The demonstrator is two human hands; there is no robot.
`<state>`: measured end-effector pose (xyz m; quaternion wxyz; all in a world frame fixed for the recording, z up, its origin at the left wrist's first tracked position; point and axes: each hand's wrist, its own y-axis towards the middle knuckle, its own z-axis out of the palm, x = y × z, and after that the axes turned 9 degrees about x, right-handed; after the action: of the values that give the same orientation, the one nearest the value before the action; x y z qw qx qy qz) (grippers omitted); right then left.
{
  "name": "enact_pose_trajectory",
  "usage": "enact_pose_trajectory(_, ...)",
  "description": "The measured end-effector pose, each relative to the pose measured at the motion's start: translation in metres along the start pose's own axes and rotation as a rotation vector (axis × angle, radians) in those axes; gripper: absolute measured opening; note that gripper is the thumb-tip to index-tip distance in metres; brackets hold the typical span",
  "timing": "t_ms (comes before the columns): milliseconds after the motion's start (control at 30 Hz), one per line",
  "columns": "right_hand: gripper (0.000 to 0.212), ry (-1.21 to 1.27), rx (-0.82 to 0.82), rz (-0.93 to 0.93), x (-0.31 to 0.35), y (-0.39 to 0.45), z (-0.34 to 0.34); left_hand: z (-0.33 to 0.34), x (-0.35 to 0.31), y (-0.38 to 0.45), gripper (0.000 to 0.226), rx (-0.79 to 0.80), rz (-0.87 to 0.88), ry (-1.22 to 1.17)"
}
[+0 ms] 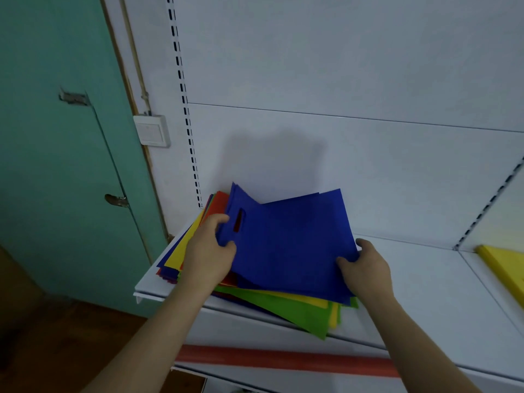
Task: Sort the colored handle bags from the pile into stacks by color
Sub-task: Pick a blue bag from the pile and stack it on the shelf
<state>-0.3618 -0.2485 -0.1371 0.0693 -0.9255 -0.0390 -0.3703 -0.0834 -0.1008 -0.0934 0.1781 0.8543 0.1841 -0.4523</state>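
Observation:
A blue handle bag (pixel 286 245) is lifted off a mixed pile of bags (pixel 300 310) on the white shelf (pixel 425 293). My left hand (pixel 209 251) pinches the blue bag's left edge beside its handle slot. My right hand (pixel 365 268) grips its lower right corner. Green, yellow, red and blue bags fan out of the pile below, partly hidden by the blue bag and my hands.
A yellow stack (pixel 504 265) lies at the shelf's far right, cut off by the frame. White back panel (pixel 340 151) behind. A green door (pixel 62 165) and wall switch (pixel 151 131) stand left. A red strip (pixel 283 360) runs along the lower shelf.

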Motion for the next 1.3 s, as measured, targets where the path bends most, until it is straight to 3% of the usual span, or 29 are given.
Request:
enact_pose_trajectory(67,0.055,0.038,0.023,0.036,0.003,0.003,-0.002,-0.009,0.000,0.006,0.062,0.065,-0.064,-0.089)
enact_pose_trajectory(133,0.027,0.041,0.087,0.061,0.005,0.004,-0.002,-0.013,-0.002,0.012,0.063,0.112,-0.125,-0.113)
enact_pose_trajectory(200,0.019,0.043,0.129,0.060,0.006,0.003,-0.002,-0.014,-0.005,0.018,0.059,0.092,-0.155,-0.047)
enact_pose_trajectory(267,0.017,0.064,0.135,0.065,0.004,0.002,-0.003,-0.014,-0.005,0.023,0.045,0.073,-0.145,0.059)
enact_pose_trajectory(333,0.012,0.079,0.097,0.056,0.003,0.001,-0.006,-0.015,-0.007,0.026,0.019,0.124,-0.121,0.133)
enact_pose_trajectory(400,0.009,0.076,0.020,0.009,0.001,0.000,-0.011,-0.014,-0.006,0.027,0.009,0.188,-0.068,0.145)
enact_pose_trajectory(500,0.010,0.105,-0.113,-0.099,-0.002,-0.005,-0.019,-0.015,-0.008,0.023,0.015,0.151,0.031,0.113)
enact_pose_trajectory(633,0.023,0.410,-0.276,-0.273,0.003,-0.026,-0.033,-0.012,-0.013,0.018,0.030,0.055,0.138,-0.093)
enact_pose_trajectory(733,0.035,0.570,-0.296,-0.336,0.003,-0.037,-0.037,-0.004,-0.015,0.017,0.026,0.055,0.136,-0.213)
enact_pose_trajectory(867,0.014,0.559,-0.219,-0.289,-0.004,-0.038,-0.027,0.010,-0.017,0.013,0.018,0.113,0.095,-0.200)
enact_pose_trajectory(1000,0.007,0.495,-0.263,-0.294,-0.004,-0.045,-0.029,0.017,-0.019,0.010,0.020,0.059,0.116,-0.157)
enact_pose_trajectory(1200,0.045,0.526,-0.458,-0.297,0.003,-0.073,-0.052,0.019,-0.029,0.016,0.015,-0.035,0.212,-0.210)
enact_pose_trajectory(1300,0.051,0.498,-0.537,-0.308,-0.001,-0.098,-0.063,0.032,-0.038,0.021,0.010,-0.023,0.230,-0.284)
